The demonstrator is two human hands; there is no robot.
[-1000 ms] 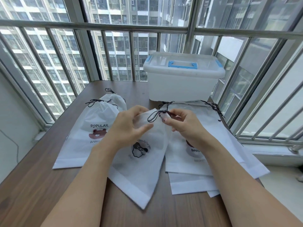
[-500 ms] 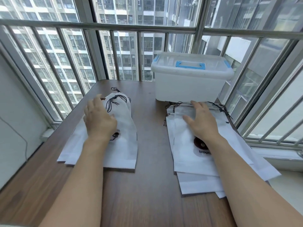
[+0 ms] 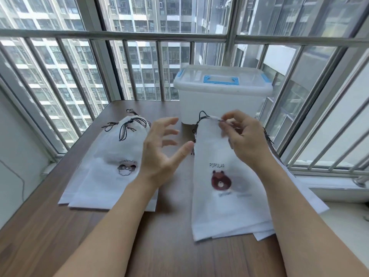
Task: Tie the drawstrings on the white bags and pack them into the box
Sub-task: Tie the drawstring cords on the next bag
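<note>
A white drawstring bag with a brown bear print [image 3: 217, 198] is lifted off the right-hand stack of white bags [image 3: 265, 232]. My right hand [image 3: 242, 139] pinches its top hem next to the black drawstring [image 3: 202, 115]. Spread and holding nothing, my left hand [image 3: 161, 148] hovers just left of that bag. On the left of the table lies a pile of tied white bags [image 3: 111, 168] with knotted black cords [image 3: 127, 127]. The white plastic box [image 3: 221, 96] with a blue handle stands at the back, lid on.
The brown wooden table [image 3: 165, 246] ends near the window bars at the back and right. A window sill [image 3: 337, 188] runs along the right side. A white wall is at the left.
Both hands left the piles where they lay flat. My right hand has picked up the top bag of the right stack by its hem, and my left hand moved toward it.
</note>
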